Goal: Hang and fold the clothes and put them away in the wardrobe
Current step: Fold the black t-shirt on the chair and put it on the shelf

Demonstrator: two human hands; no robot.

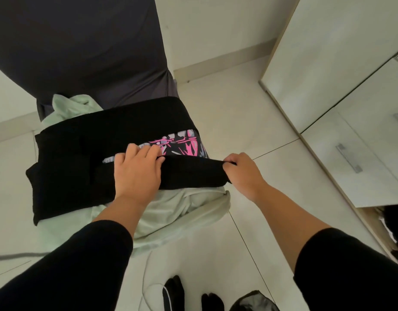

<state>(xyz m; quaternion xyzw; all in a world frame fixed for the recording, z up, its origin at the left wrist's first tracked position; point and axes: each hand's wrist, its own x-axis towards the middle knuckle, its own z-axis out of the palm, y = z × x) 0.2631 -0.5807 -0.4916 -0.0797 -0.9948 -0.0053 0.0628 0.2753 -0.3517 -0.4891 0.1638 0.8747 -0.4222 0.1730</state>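
A black garment (77, 153) lies spread over a chair seat, with a pink, black and white patterned panel (182, 144) showing at its middle right. My left hand (137, 171) rests flat on the garment, fingers reaching onto the patterned part. My right hand (243, 171) pinches the right end of a folded black flap (193, 173) that lies across the front of the garment. Under it sits a pale green garment (171, 212), bunched at the front and back of the seat.
The chair has a dark grey cover on its back (81, 46). A white wardrobe (341, 63) with handled drawers (348, 158) stands at the right, its lower part open with dark clothes (395, 230) inside. On the tiled floor near me lie a white cable (146, 286) and my black-socked feet (173, 292).
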